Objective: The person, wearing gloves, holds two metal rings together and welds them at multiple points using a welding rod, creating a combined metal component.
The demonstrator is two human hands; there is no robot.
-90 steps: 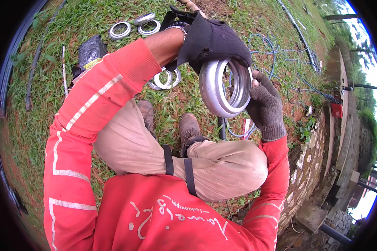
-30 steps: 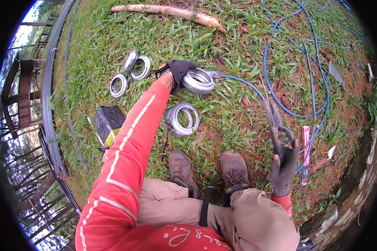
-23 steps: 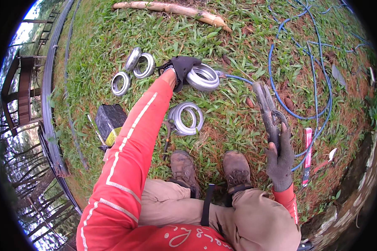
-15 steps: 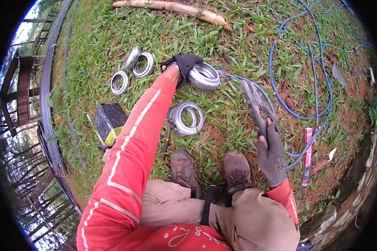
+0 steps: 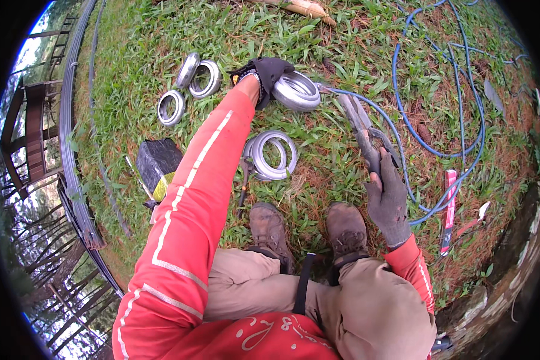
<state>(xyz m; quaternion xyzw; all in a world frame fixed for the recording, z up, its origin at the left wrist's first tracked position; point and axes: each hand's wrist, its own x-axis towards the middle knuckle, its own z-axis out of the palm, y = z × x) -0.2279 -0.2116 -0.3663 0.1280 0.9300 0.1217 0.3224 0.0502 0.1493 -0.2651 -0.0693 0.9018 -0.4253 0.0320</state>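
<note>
My left hand [image 5: 269, 75], in a black glove, is closed on the left side of a thick silver metal ring [image 5: 299, 93] tilted above the grass. My right hand [image 5: 391, 204], in a grey glove, grips the near end of a long, worn grey-black tool [image 5: 360, 126] with two arms; its exact kind is unclear. The tool points away from me, right of the ring. Between the hands and nearer my boots lie overlapping silver rings [image 5: 273, 156], with a hammer-like tool [image 5: 244, 183] beside them. Further left are several loose rings [image 5: 205, 79].
Blue cable [image 5: 450, 155] loops over the grass at right, near a narrow red-and-white box [image 5: 448, 210]. A black wrapped bundle [image 5: 159, 159] lies left of my arm. Long metal rods [image 5: 69, 120] run along the left; a wooden pole [image 5: 303, 7] lies at the far edge.
The view has shifted slightly, so things on the ground sit a little higher. Both hands keep their holds; the grey-black tool's far end has swung slightly left, toward the held ring.
</note>
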